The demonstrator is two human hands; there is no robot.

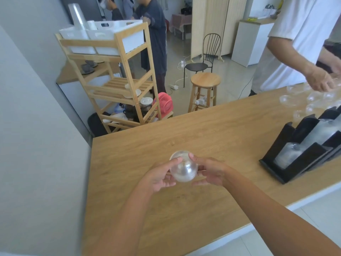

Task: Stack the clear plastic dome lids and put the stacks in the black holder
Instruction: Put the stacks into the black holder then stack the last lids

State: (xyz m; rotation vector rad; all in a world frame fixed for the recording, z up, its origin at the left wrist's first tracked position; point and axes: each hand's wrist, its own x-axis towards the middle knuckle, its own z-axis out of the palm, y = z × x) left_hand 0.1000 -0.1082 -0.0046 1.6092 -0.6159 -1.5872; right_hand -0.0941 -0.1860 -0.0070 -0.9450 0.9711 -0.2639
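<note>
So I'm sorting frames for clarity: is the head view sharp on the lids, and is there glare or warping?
Head view: the stack of dome lids between the left hand and right hand is slightly soft, with small highlights; loose lids are washed out against the counter; wide-angle bending tilts the wooden shelf.

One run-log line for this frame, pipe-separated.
phase: stacking | left hand + right hand: both on dome lid stack, above counter | black holder: partly filled | loose lids: far right
</note>
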